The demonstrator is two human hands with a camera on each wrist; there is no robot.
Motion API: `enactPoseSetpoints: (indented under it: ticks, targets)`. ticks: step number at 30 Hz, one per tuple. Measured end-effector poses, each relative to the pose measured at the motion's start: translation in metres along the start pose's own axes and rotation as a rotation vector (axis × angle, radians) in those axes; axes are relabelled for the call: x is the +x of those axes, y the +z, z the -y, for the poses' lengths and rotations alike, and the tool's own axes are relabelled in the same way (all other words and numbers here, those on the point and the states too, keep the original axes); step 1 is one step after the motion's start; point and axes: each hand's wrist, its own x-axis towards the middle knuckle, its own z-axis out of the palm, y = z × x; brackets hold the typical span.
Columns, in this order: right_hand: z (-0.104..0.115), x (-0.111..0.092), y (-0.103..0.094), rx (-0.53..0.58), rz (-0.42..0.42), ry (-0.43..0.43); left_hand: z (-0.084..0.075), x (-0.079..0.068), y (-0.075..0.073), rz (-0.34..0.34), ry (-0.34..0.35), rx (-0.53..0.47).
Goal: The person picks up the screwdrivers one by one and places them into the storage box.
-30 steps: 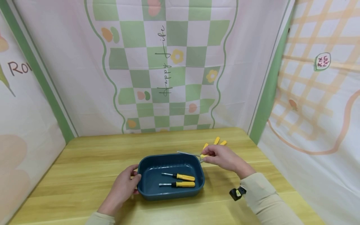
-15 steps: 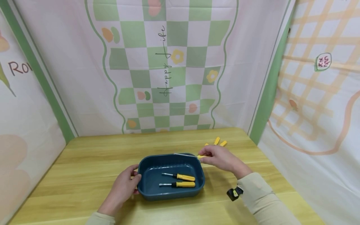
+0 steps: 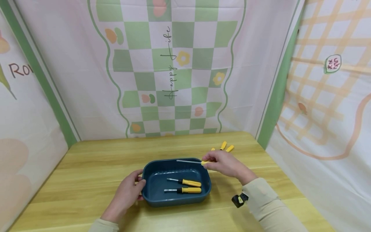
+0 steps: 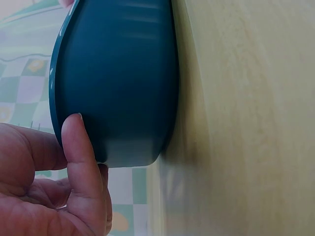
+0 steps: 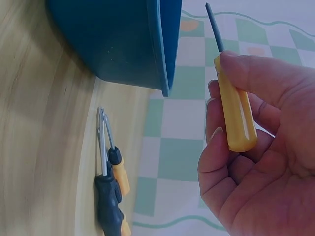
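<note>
Table [image 3: 92,170]: yellowish wood-grain | blue tub [image 3: 177,203]: atop | backdrop [image 3: 185,71]: green-white checks

the right sleeve [image 3: 269,204] is pale beige, creased; at its cuff [image 3: 251,186] sits a small black device [image 3: 236,201] with a yellow-green patch [image 3: 240,199]. the left sleeve [image 3: 103,226] shows the same beige.

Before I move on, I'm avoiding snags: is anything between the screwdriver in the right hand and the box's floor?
Perhaps the rim of the box: its right end seems below part of the held screwdriver. Nothing else visibly blocks it; two screwdrivers inside lie nearer the person.
</note>
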Motion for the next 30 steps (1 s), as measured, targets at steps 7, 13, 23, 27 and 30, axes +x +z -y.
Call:
enactPoseSetpoints:
  ticks: [7, 13, 23, 27, 30]
  targets:
    - [0.0012, 0.0021, 0.0009, 0.004, 0.011, -0.01, -0.0007, -0.0002, 0.0001, 0.004, -0.012, -0.005]
    - [0.0012, 0.0031, 0.0025, 0.006, 0.016, -0.025, -0.001, -0.0005, -0.0002, 0.002, -0.002, -0.001]
    - [0.0016, 0.0031, 0.0042, 0.0, 0.015, -0.017, -0.001, -0.0003, -0.0005, 0.002, -0.01, 0.008]
    - [0.0018, 0.0024, 0.0044, 0.004, 0.02, -0.005, -0.001, -0.0002, -0.0005, 0.001, -0.01, 0.008]
    - [0.0027, 0.0027, 0.0046, 0.003, 0.021, -0.003, -0.0012, -0.0003, -0.0006, 0.001, -0.01, 0.004]
